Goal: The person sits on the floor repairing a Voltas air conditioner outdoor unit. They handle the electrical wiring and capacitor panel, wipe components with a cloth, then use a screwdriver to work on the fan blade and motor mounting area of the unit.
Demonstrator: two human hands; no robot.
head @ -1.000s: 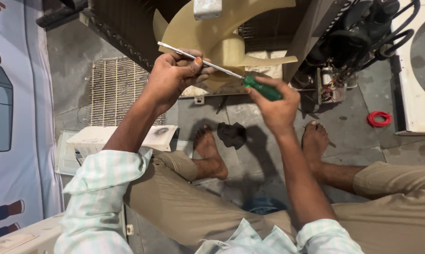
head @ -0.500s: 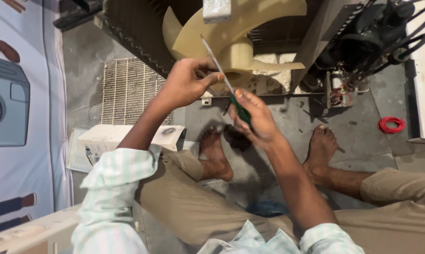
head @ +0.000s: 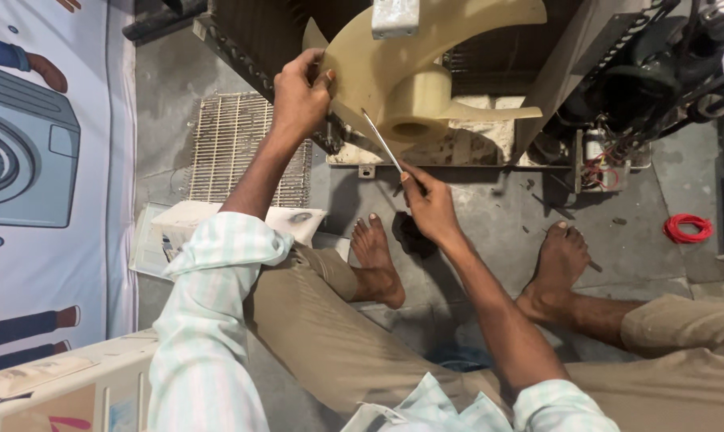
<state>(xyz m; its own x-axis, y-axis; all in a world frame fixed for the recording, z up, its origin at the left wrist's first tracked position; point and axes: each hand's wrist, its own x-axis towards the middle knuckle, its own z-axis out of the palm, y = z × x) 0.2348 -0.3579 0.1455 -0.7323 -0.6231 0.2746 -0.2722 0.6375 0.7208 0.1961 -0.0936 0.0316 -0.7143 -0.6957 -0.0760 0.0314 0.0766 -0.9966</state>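
Grey floor with stains lies under the person, who sits on it with both bare feet out in front. Nearest are the knees in tan trousers and the pale striped sleeves.

Next comes the right hand, just past the feet. It is closed around a screwdriver; the handle is hidden in the fist and only the thin metal rod shows. The rod slants up and left, and its tip reaches the fan, near the round hub in the middle.

A bit farther and to the left, the left hand grips the edge of one cream fan blade, fingers curled over it.

The fan sits inside an open metal unit that stands on the floor. To the right of the fan are a dark motor part and red wires.

On the floor at the left lies a wire grille, with a white box near it. A red coil lies well off to the right. A picture banner covers the left side.
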